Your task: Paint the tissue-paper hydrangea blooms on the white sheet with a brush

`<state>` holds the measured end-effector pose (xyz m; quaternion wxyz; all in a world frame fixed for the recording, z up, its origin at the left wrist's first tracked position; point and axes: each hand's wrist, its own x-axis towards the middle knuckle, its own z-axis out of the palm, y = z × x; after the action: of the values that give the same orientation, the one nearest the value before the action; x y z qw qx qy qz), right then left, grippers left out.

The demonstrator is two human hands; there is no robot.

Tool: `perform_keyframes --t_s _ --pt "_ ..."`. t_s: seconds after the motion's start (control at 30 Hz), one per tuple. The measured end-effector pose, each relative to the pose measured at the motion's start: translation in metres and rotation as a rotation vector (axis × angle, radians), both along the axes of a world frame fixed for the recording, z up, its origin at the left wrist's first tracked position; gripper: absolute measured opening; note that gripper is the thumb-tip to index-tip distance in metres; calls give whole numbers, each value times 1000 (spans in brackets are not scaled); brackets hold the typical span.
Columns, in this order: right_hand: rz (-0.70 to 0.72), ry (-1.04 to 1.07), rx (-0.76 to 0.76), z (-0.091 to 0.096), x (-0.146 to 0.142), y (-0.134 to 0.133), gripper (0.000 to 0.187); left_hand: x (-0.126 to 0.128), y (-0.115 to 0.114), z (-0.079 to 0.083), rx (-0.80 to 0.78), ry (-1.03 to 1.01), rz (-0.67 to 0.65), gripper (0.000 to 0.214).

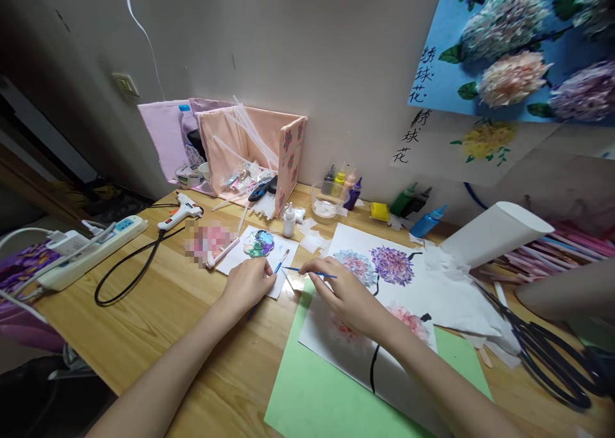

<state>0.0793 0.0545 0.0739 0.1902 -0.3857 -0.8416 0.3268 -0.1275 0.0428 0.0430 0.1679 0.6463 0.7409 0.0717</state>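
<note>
My left hand (248, 278) is closed around a paintbrush (279, 263), its bristles pointing up and away over a small white sheet. Between the fingertips of my right hand (343, 291) is a thin blue-handled paintbrush (324, 274), held nearly level with its tip toward the left hand. Just beyond the left hand, a palette (259, 243) carries green, blue, purple and white paint. Beneath my right hand and forearm lies a white sheet (331, 303) with textured flowers, among them a purple flower (393, 265) and a blue-pink flower (355, 267); a pink one is partly covered.
Green paper (288, 387) lies under the painting. Scissors (552, 355), a paper roll (497, 233) and tissue stand at right. Paint bottles (339, 182) and a clear bowl (330, 198) line the wall. A glue gun (180, 210) and power strip (96, 255) lie left.
</note>
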Motion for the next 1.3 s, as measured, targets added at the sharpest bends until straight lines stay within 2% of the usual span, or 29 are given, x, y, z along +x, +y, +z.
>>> perform_keyframes --t_s 0.57,0.77,0.87,1.13,1.3 --pt "11 -30 1 -5 0 2 27 0 2 -1 -15 6 -7 14" --pt "28 53 60 -6 -1 3 28 2 2 2 -13 19 -9 14" --pt "36 28 55 -8 -1 4 29 3 1 5 -12 27 -6 13" --pt "-96 34 57 -1 5 7 29 3 0 5 -31 28 -45 11" --pt "-101 2 62 0 7 8 27 5 1 8 -48 51 -104 17"
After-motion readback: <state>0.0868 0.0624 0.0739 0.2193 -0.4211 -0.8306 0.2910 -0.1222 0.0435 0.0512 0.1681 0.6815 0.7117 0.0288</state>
